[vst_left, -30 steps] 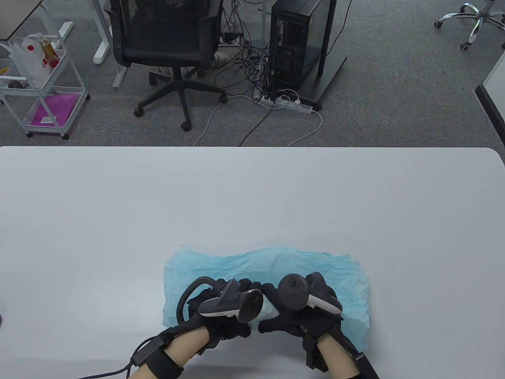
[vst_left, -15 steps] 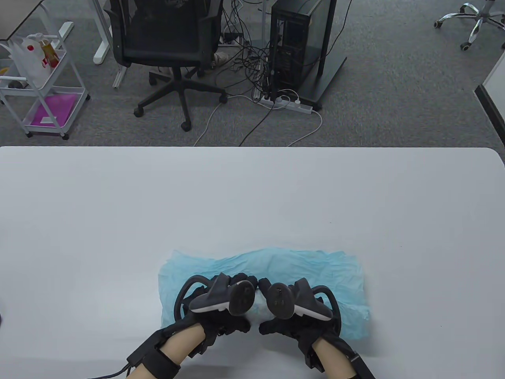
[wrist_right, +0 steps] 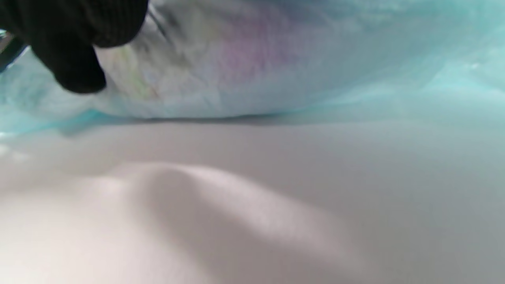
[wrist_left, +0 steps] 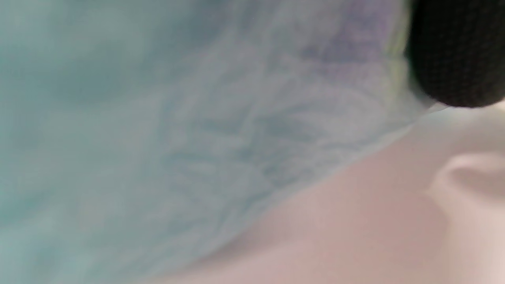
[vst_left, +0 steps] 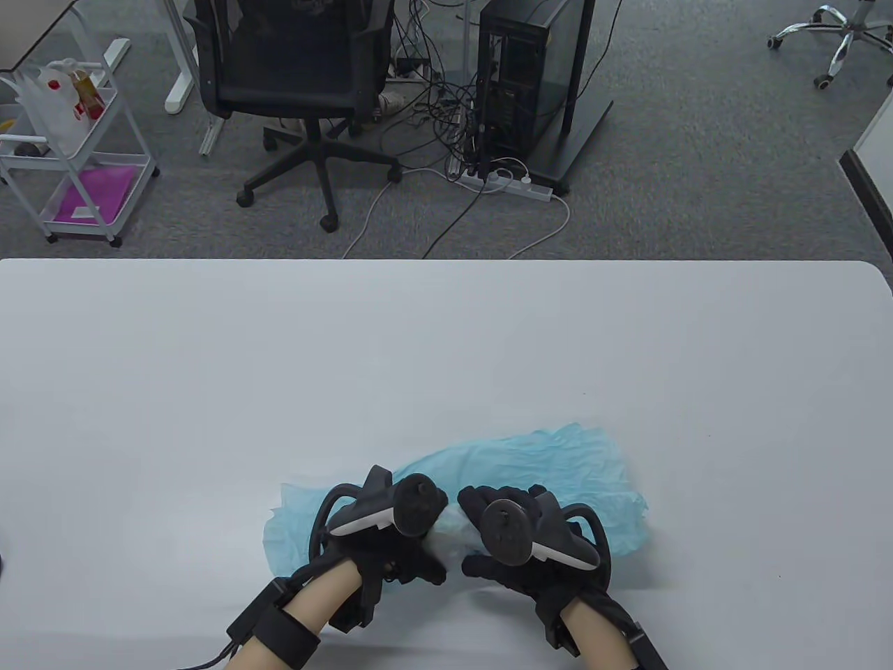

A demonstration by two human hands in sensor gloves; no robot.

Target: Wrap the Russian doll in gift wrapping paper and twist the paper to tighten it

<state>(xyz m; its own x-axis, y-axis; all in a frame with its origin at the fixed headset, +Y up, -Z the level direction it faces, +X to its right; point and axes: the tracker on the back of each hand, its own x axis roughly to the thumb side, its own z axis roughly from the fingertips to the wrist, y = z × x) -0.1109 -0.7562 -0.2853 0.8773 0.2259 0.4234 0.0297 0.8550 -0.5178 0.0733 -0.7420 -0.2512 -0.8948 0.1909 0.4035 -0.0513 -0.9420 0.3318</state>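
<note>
The light blue wrapping paper lies crumpled near the table's front edge. The Russian doll is a pale bundle under the paper between my hands; only its covered shape shows. My left hand grips the bundle's left end and my right hand grips its right end, thumbs on the near side. In the right wrist view, pink and green of the doll show through the paper beside a black fingertip. In the left wrist view, blurred paper fills the frame, with a fingertip at the top right.
The white table stretches far beyond the paper on all sides. Past its far edge stand an office chair, a computer tower with cables, and a white cart. A cable runs from my left wrist.
Both hands have rolled the covered doll, drawing the paper in. The far left part of the sheet has pulled toward the hands and the right part has bunched up and slanted.
</note>
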